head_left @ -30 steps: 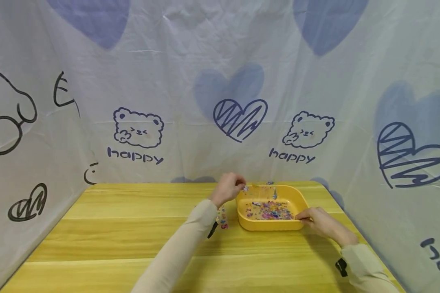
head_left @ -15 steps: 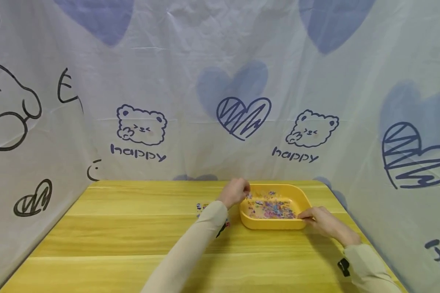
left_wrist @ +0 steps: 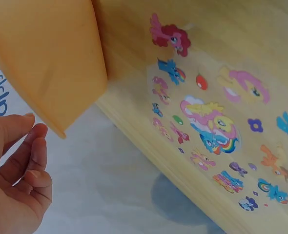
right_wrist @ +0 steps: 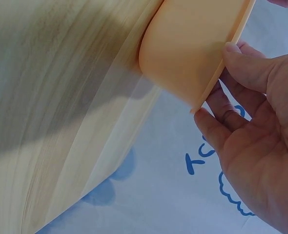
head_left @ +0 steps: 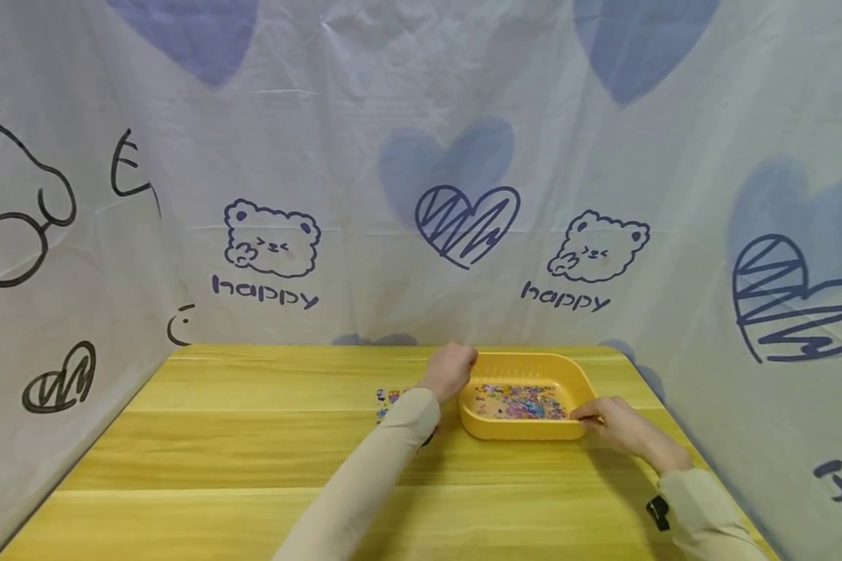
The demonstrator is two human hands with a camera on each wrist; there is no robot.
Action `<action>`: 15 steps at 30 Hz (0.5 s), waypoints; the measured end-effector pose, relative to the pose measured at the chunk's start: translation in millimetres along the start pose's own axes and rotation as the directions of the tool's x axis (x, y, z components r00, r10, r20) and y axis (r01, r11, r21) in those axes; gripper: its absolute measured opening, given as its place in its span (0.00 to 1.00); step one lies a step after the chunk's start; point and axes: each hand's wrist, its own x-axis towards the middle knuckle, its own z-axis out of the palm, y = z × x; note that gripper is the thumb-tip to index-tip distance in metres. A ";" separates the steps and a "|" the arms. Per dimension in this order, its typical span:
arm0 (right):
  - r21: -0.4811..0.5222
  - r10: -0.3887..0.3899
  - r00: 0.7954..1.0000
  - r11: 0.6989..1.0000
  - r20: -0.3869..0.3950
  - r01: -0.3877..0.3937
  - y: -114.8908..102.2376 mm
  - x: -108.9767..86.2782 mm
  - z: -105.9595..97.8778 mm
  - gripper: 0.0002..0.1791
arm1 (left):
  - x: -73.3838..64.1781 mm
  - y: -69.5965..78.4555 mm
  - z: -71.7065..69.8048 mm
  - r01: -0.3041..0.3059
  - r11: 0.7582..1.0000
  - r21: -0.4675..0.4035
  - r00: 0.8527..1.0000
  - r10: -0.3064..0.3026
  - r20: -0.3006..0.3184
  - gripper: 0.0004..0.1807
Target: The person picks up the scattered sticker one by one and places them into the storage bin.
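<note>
A yellow plastic basin [head_left: 522,430] with rounded corners stands on the table; in it lie clear sheets with many small colourful stickers [head_left: 522,403]. My left hand [head_left: 449,370] is at the basin's left rim. In the left wrist view its fingers are loosely curled, thumb and index fingertips close together, with nothing visible between them. My right hand [head_left: 613,421] pinches the basin's near right corner, thumb over the rim and fingers beneath it. Left of the basin, a clear sticker sheet [left_wrist: 210,122] printed with cartoon ponies lies flat on the table, partly hidden by the left sleeve in the head view.
The wood-grain table [head_left: 217,452] ends at a pale printed curtain [head_left: 365,171] behind it and on both sides. The basin sits near the table's back right. Black straps [head_left: 658,513] hang at the sleeves.
A clear sticker sheet that stood upright against the basin's back wall by my left hand has dropped flat inside; the left fingers have let go of it. The right hand stays at the corner.
</note>
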 end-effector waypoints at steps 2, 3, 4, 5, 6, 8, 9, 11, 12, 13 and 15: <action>-0.001 -0.001 1.000 1.000 -0.002 0.001 -0.1 -0.2 -0.5 0.11 | -0.5 -0.7 -2.0 0.001 1.000 -0.021 1.000 -0.001 -0.001 0.12; -0.002 -0.001 1.000 1.000 -0.004 0.001 0.0 -0.1 -0.7 0.11 | -1.0 -1.3 -2.8 -0.001 1.000 -0.029 1.000 0.001 -0.002 0.11; -0.002 -0.003 1.000 1.000 -0.004 0.003 0.0 -0.2 -0.9 0.11 | -1.4 -2.2 -3.4 -0.003 0.999 -0.034 1.000 0.003 0.000 0.11; -0.001 -0.004 1.000 1.000 -0.003 0.004 0.1 -0.2 -1.0 0.11 | -2.0 -2.9 -4.1 -0.008 0.999 -0.038 1.000 0.008 0.000 0.11; -0.002 -0.005 1.000 1.000 -0.002 0.005 0.1 -0.2 -1.1 0.11 | -2.6 -3.7 -5.1 -0.014 0.999 -0.045 1.000 0.014 -0.002 0.10; -0.001 -0.007 1.000 1.000 -0.001 0.007 0.2 -0.1 -1.1 0.11 | -4.5 -5.5 -7.9 -0.026 0.997 -0.067 1.000 0.026 -0.004 0.10; -0.003 -0.009 1.000 1.000 0.000 0.009 0.1 -0.1 -1.1 0.11 | -5.5 -6.7 -9.4 -0.034 0.996 -0.081 0.999 0.033 -0.006 0.10; -0.005 -0.012 1.000 1.000 0.001 0.012 -0.3 -0.2 -1.3 0.11 | -7.8 -9.3 -12.9 -0.044 0.992 -0.118 0.999 0.044 -0.006 0.10; -0.005 -0.013 1.000 1.000 0.000 0.013 -0.4 -0.2 -1.4 0.11 | -8.9 -11.1 -14.5 -0.049 0.989 -0.140 0.999 0.048 -0.008 0.10; -0.006 -0.016 1.000 1.000 -0.002 0.016 -0.5 -0.2 -1.6 0.11 | -10.1 -13.3 -15.8 -0.054 0.986 -0.161 0.999 0.053 -0.009 0.09; -0.009 -0.028 1.000 1.000 -0.009 0.028 -0.5 -0.1 -1.7 0.11 | -12.3 -18.2 -17.9 -0.069 0.979 -0.190 0.998 0.067 -0.017 0.09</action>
